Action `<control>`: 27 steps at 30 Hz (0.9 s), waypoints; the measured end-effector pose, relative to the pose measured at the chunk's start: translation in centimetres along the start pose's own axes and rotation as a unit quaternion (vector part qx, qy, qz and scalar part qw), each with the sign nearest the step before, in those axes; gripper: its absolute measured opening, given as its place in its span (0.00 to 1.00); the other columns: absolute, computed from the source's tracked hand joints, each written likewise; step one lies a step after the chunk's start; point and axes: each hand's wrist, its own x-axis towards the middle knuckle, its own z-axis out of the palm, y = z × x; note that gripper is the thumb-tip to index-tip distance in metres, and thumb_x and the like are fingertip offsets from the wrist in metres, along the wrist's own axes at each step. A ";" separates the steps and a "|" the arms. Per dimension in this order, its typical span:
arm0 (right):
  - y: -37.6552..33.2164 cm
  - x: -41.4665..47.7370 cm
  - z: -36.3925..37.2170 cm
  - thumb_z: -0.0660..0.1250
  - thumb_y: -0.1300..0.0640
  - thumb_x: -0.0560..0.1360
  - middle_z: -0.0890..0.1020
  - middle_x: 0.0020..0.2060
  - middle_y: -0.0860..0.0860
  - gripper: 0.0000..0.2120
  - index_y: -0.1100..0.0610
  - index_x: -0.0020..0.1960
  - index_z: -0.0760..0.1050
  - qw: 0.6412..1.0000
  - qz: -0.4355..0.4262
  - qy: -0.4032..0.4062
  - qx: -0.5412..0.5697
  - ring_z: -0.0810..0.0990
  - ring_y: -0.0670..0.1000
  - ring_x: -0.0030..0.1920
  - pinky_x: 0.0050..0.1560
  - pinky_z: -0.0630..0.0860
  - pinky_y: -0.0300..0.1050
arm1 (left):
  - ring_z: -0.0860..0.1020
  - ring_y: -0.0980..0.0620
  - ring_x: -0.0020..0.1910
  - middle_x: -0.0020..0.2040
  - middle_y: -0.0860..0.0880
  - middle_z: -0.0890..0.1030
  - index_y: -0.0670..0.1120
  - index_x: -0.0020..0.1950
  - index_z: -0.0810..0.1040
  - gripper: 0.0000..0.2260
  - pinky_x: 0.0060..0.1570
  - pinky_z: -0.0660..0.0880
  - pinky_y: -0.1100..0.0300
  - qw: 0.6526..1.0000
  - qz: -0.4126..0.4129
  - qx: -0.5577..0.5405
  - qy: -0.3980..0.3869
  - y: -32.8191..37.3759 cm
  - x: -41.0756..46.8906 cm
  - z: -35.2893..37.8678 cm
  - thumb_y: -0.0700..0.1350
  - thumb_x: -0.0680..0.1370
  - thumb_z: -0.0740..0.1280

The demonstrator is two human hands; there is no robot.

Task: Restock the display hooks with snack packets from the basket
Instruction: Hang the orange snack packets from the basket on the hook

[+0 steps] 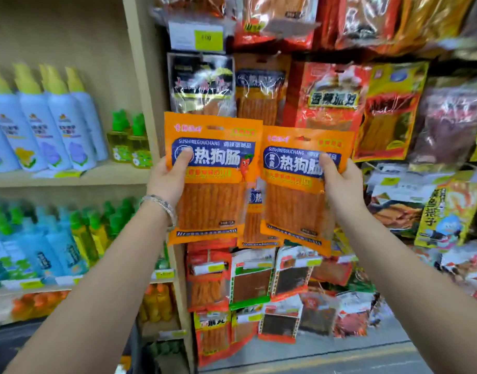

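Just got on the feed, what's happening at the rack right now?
A person is facing a wall of hanging snacks. The left hand grips one orange packet and the right hand grips a matching second packet, thumbs on the front. Both are held up side by side before the display, neither on a hook yet. Shelves to the left hold bottles.

Left grip holds an orange snack packet by its left edge, thumb on the front. Right grip holds a second orange packet by its right edge, slightly tilted. Both are side by side before hanging snack packets; spray bottles stand on the shelf at left.
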 end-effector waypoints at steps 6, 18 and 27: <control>-1.8 7.7 2.6 0.66 0.40 0.72 0.83 0.39 0.46 0.13 0.50 0.40 0.76 0.998 0.006 0.034 0.052 0.82 0.51 0.42 0.43 0.77 0.50 | 0.82 0.54 0.40 0.37 0.56 0.83 0.54 0.40 0.78 0.10 0.44 0.78 0.52 0.999 0.053 -0.004 0.009 1.3 5.8 2.4 0.60 0.73 0.66; -5.8 17.1 7.6 0.66 0.49 0.76 0.74 0.37 0.52 0.09 0.53 0.41 0.72 0.994 -0.010 0.011 0.109 0.73 0.48 0.35 0.35 0.68 0.38 | 0.84 0.52 0.42 0.41 0.54 0.85 0.55 0.42 0.80 0.05 0.49 0.79 0.47 0.993 0.086 -0.067 -0.041 3.3 11.5 5.0 0.54 0.75 0.68; -5.8 19.8 9.2 0.66 0.50 0.74 0.72 0.33 0.51 0.15 0.50 0.32 0.64 0.998 0.001 -0.020 0.061 0.71 0.52 0.36 0.40 0.64 0.47 | 0.84 0.53 0.40 0.41 0.55 0.85 0.54 0.46 0.76 0.05 0.36 0.80 0.57 0.991 0.095 -0.087 -0.046 3.9 12.6 6.5 0.54 0.76 0.67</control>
